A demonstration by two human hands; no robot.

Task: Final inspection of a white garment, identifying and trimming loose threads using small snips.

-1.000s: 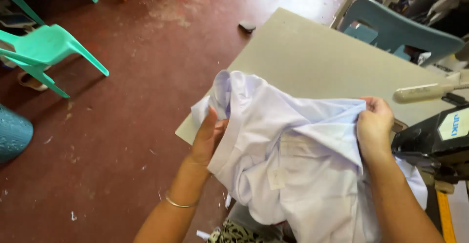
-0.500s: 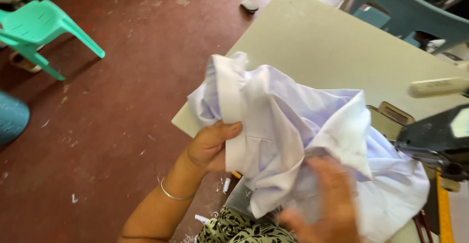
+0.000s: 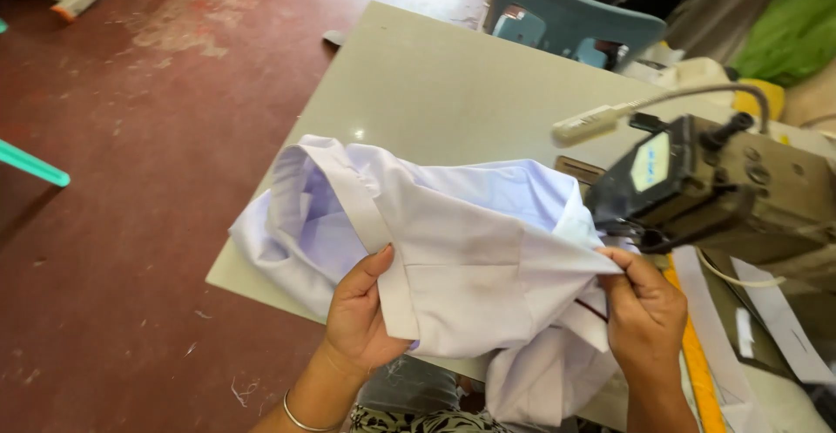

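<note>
A pale lilac-white shirt lies bunched over the near edge of a grey sewing table. My left hand grips the shirt's front band from below, thumb on top. My right hand pinches a pointed corner of the cloth next to the sewing machine. The collar end of the shirt folds open toward the left. A thin bangle circles my left wrist.
A small white lamp on a bent stalk reaches over the machine. A teal plastic chair stands behind the table. Dark red floor with thread scraps spreads to the left. Yellow tape and white cloth strips lie at the right.
The view has swung right toward the machine. My right hand moved from under the cloth to pinch its right corner, and the shirt is now spread flatter between both hands.
</note>
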